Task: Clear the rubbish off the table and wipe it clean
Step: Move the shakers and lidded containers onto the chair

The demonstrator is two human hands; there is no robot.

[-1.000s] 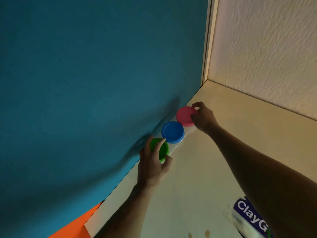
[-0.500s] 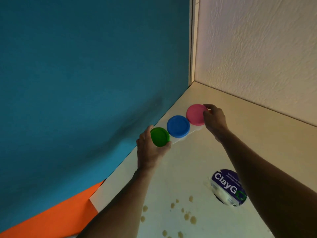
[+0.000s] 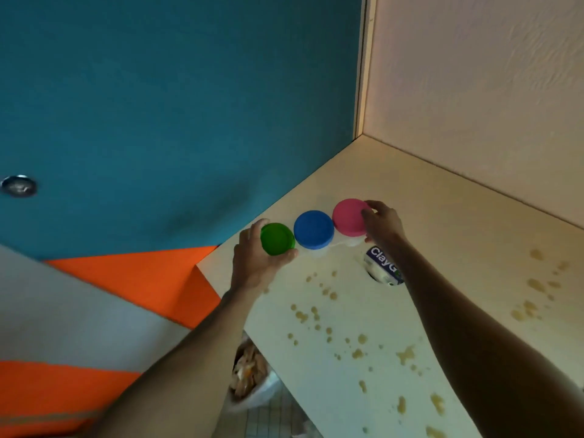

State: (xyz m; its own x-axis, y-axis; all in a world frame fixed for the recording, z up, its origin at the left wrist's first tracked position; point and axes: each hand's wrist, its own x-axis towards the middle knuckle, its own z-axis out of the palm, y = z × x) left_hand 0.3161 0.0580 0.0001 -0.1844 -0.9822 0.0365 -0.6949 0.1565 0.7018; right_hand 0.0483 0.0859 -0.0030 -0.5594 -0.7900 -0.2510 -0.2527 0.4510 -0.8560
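Observation:
A row of three clay tubs, joined side by side, hangs just above the cream table (image 3: 442, 222): green lid (image 3: 277, 239), blue lid (image 3: 313, 229), pink lid (image 3: 350, 217). My left hand (image 3: 257, 263) grips the green-lidded tub at the left end. At the right end my right hand (image 3: 384, 223) holds the pink-lidded tub. Below the tubs a round "ClayGo" container (image 3: 382, 265) lies on the table, partly behind my right forearm. Yellowish spill spots (image 3: 319, 314) dot the tabletop.
The table sits in a corner between a teal-and-orange wall (image 3: 158, 105) on the left and a cream textured wall (image 3: 474, 90) behind. Under the table's left edge stands a rubbish bag (image 3: 249, 371) full of scraps. More stains (image 3: 537, 295) mark the right side.
Both hands have lifted the row of tubs away from the teal wall and brought it nearer. The view dropped, showing the spill spots, the table corner and the bag below.

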